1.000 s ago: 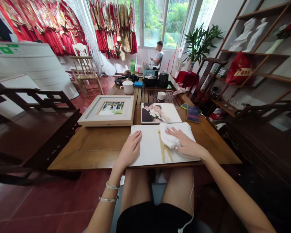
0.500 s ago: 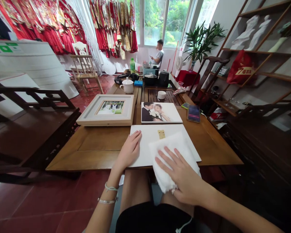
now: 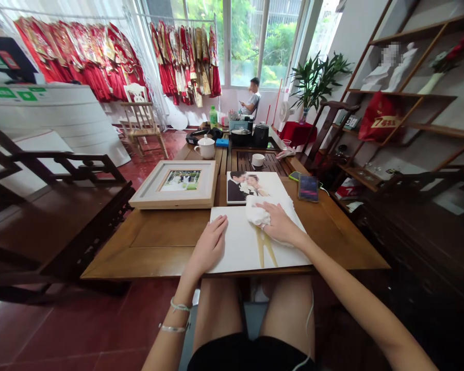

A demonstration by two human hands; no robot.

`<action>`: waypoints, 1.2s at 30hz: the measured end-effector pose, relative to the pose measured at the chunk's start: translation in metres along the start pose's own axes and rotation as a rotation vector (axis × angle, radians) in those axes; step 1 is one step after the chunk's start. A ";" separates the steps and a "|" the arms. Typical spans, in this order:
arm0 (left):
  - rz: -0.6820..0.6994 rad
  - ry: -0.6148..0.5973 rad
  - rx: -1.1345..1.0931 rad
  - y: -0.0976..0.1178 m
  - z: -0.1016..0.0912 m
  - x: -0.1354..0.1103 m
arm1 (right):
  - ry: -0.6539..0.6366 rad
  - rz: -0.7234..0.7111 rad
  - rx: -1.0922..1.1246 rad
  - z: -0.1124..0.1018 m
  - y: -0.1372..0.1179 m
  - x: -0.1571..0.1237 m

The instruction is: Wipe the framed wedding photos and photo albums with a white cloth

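A white album (image 3: 242,245) with a gold ribbon mark lies at the near edge of the wooden table (image 3: 158,242). My left hand (image 3: 209,246) rests flat on the album's left edge, fingers stretched out. My right hand (image 3: 279,224) presses a bunched white cloth (image 3: 257,214) onto the album's far edge. Just beyond the cloth lies a second album with a wedding photo (image 3: 251,186) on its cover.
A framed photo (image 3: 178,183) lies on the table's left. A phone (image 3: 308,187) lies at the right. Cups, a teapot (image 3: 206,147) and a tea tray stand farther back. A person (image 3: 250,98) sits by the window. Dark wooden chairs flank the table; shelves stand right.
My right hand has swept the cloth from the album's near right corner back up to its far edge. The cloth is bunched again. My left hand has stayed in place.
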State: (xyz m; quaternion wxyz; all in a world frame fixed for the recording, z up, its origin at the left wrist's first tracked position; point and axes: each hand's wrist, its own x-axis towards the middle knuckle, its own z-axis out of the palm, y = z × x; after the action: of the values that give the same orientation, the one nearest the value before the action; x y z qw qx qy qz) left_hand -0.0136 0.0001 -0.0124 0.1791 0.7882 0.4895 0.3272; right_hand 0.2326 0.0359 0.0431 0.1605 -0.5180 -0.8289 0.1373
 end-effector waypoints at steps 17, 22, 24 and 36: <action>0.003 0.001 0.011 -0.002 0.001 0.001 | -0.132 -0.242 -0.136 0.007 -0.070 -0.066; 0.004 -0.008 0.011 -0.002 0.000 0.001 | -0.050 -0.089 -0.302 0.017 -0.065 -0.004; -0.002 -0.007 0.010 0.000 -0.001 0.001 | -0.049 -0.058 -0.354 0.022 -0.076 0.002; 0.005 -0.020 -0.012 -0.002 0.000 0.001 | -0.166 -0.214 0.075 -0.010 -0.077 -0.047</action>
State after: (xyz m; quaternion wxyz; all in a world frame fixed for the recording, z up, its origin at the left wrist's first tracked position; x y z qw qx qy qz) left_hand -0.0151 0.0022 -0.0130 0.1880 0.7914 0.4840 0.3226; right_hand 0.1930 -0.0383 0.0769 0.1241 -0.4072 -0.8841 0.1926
